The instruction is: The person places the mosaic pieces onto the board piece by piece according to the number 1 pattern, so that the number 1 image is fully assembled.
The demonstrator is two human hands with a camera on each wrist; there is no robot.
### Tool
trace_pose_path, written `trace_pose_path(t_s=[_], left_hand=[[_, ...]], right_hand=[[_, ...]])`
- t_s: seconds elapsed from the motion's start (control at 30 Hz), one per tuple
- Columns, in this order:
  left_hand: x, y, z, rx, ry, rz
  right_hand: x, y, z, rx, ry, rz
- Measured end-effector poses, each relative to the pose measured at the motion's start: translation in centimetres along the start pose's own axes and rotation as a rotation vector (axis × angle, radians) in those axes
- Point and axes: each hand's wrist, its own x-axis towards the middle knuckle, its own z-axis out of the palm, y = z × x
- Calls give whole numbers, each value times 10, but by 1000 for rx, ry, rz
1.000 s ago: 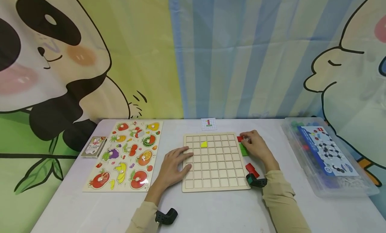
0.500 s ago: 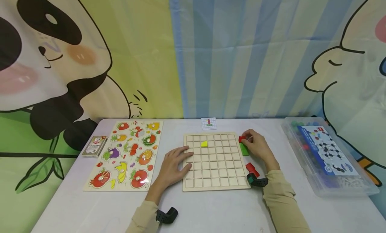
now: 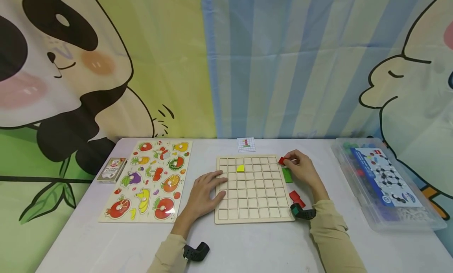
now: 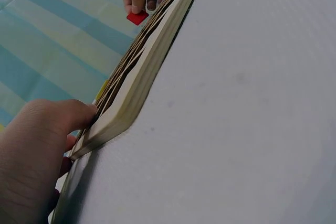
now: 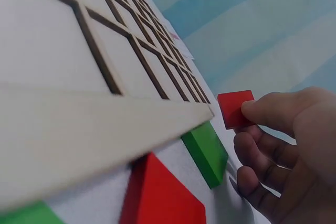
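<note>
Nearest the person, two beige sleeves are reaching forward over the white table (image 3: 247,249), each wrist carrying a black camera mount. The left hand (image 3: 203,192) is lying flat with its fingers straight, pressing the left edge of the one wooden grid board (image 3: 251,204), which is sitting between the two hands. Beside the right wrist, one red block (image 3: 295,198) is resting on the table against the board's right edge, and a little further on one green block (image 3: 287,174) is lying just under the right hand. The right hand (image 3: 301,170) is curling its fingers and pinching a small red square tile (image 3: 282,160) between thumb and forefinger, holding it just off the board's far right corner. On the board, one yellow piece (image 3: 240,168) is sitting in a cell ahead of the left fingers. Left of the left hand, one fruit puzzle board (image 3: 150,179) is lying flat, with one box of playing cards (image 3: 112,169) beyond it. Past the board, one small pattern card (image 3: 245,144) is lying. Well to the right of the right hand, one clear plastic box (image 3: 385,186) is standing.
</note>
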Motion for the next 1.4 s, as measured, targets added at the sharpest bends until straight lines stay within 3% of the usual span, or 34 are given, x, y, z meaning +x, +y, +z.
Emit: trace_pose_path(t_s=[0.33,0.53,0.93,1.4], left_hand=[[0,0,0,1,-11,-15],[1,0,-1,9,4,4],[0,-1,-1,0,2,4],[-1,1,-1,-5,10,10]], right_hand=[[2,-10,7,83,-63,-54],[1,-19,12,40,-109,-114],[-2,-29,24,90,-135,-103],[-1,-47,45,66,-160,-112]])
